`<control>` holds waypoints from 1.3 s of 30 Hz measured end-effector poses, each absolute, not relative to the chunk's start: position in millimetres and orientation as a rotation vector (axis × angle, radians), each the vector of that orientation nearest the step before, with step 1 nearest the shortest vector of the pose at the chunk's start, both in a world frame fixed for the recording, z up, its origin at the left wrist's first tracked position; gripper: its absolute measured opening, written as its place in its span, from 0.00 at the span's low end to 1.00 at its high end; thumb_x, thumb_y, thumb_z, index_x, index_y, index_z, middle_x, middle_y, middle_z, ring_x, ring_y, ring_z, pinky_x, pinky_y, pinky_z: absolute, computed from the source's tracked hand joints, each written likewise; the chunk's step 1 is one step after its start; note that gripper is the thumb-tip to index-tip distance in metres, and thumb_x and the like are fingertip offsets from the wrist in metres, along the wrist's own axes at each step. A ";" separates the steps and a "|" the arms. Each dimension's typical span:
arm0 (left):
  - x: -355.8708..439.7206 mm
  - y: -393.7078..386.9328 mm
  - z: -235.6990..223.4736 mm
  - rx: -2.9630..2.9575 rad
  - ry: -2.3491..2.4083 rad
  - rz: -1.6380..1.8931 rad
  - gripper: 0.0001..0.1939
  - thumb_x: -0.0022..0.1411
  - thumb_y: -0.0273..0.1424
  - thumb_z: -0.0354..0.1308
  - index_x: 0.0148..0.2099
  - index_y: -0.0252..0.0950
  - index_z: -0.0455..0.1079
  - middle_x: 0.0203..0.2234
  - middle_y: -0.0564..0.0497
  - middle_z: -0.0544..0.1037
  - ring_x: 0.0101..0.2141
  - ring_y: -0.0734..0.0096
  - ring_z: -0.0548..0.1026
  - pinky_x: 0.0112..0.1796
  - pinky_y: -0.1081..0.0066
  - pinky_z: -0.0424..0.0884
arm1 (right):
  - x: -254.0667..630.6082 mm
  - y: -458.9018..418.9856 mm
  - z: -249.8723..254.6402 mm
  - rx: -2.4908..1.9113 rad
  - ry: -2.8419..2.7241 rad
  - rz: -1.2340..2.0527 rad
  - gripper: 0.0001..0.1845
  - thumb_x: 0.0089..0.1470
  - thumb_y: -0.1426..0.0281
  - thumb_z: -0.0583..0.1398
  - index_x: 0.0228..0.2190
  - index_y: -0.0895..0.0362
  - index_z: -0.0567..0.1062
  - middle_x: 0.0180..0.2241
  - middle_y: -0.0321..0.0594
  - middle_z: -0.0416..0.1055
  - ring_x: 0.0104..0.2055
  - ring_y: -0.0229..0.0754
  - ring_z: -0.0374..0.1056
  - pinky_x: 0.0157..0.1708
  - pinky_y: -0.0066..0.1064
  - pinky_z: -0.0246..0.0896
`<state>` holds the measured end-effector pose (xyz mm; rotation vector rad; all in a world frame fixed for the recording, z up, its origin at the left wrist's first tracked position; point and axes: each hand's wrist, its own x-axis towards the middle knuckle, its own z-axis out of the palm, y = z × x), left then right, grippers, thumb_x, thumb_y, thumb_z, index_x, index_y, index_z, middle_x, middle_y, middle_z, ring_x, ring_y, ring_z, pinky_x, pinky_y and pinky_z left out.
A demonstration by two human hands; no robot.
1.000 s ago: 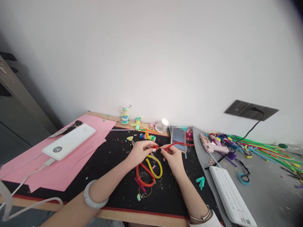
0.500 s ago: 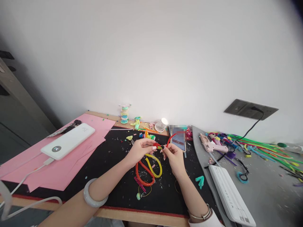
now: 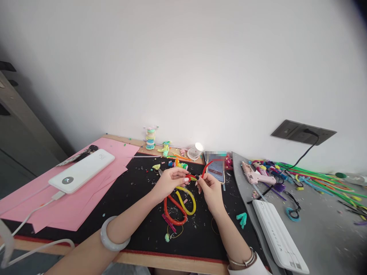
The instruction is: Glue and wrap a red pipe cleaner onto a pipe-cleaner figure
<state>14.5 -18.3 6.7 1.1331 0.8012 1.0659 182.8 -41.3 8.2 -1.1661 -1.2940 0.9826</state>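
Observation:
My left hand point(image 3: 169, 182) and my right hand point(image 3: 210, 189) meet over a black mat point(image 3: 137, 214). Both pinch a red pipe cleaner point(image 3: 205, 170) whose free end curves up to the right toward a phone point(image 3: 216, 168). A yellow piece seems pinched along with it at the fingertips. Below my hands lie an orange-red pipe cleaner loop point(image 3: 172, 212) and a yellow loop point(image 3: 187, 200) on the mat. A pale bangle point(image 3: 113, 235) circles my left wrist, and thin bracelets point(image 3: 243, 259) sit on my right wrist.
A white power bank point(image 3: 82, 171) with a cable rests on pink paper point(image 3: 57, 198) at the left. A pink glue gun point(image 3: 255, 175), a white keyboard point(image 3: 276, 236) and a heap of coloured pipe cleaners point(image 3: 321, 181) lie on the grey surface at the right. Small craft bits line the wall.
The red pipe cleaner's free end has swung from pointing flat to the right to curving upward. My hands stay together in nearly the same place.

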 end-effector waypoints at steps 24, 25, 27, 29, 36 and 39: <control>15.2 -18.5 4.2 1.161 0.772 0.943 0.11 0.46 0.32 0.67 0.27 0.32 0.70 0.24 0.50 0.79 0.29 0.68 0.78 0.35 0.68 0.74 | 186.7 -41.5 6.6 -1.192 -1.352 0.942 0.14 0.55 0.60 0.55 0.24 0.55 0.59 0.15 0.27 0.58 0.17 0.32 0.53 0.19 0.25 0.49; 15.3 -18.7 3.9 1.173 0.770 0.919 0.11 0.45 0.33 0.67 0.27 0.32 0.70 0.24 0.49 0.79 0.29 0.68 0.78 0.35 0.68 0.74 | 187.0 -41.1 6.2 -1.195 -1.348 0.941 0.14 0.55 0.60 0.55 0.24 0.54 0.59 0.15 0.27 0.58 0.17 0.32 0.53 0.18 0.25 0.49; 15.3 -19.3 3.5 1.197 0.766 0.871 0.11 0.45 0.33 0.67 0.27 0.31 0.71 0.24 0.49 0.79 0.29 0.68 0.78 0.35 0.68 0.74 | 187.2 -40.5 6.0 -1.199 -1.345 0.941 0.15 0.55 0.61 0.55 0.23 0.54 0.59 0.15 0.27 0.58 0.17 0.32 0.53 0.18 0.24 0.49; 15.1 -20.0 3.4 1.198 0.762 0.845 0.11 0.45 0.33 0.67 0.27 0.31 0.71 0.24 0.48 0.79 0.29 0.68 0.78 0.35 0.68 0.74 | 187.0 -40.2 6.8 -1.204 -1.351 0.943 0.15 0.55 0.60 0.55 0.23 0.55 0.59 0.15 0.27 0.58 0.17 0.32 0.53 0.18 0.24 0.49; 12.1 -18.1 5.7 0.948 0.755 1.004 0.08 0.46 0.29 0.67 0.29 0.32 0.72 0.25 0.51 0.79 0.29 0.73 0.77 0.36 0.72 0.73 | 202.4 -36.6 16.5 -1.306 -1.443 0.659 0.14 0.56 0.59 0.51 0.32 0.57 0.69 0.25 0.36 0.66 0.23 0.36 0.60 0.23 0.27 0.56; 10.5 -15.4 6.2 0.836 0.729 1.065 0.07 0.46 0.27 0.67 0.30 0.32 0.73 0.26 0.51 0.79 0.30 0.75 0.77 0.36 0.74 0.73 | 225.9 -29.9 22.3 -1.505 -1.351 0.261 0.14 0.54 0.63 0.51 0.38 0.58 0.70 0.33 0.43 0.71 0.32 0.42 0.66 0.31 0.31 0.60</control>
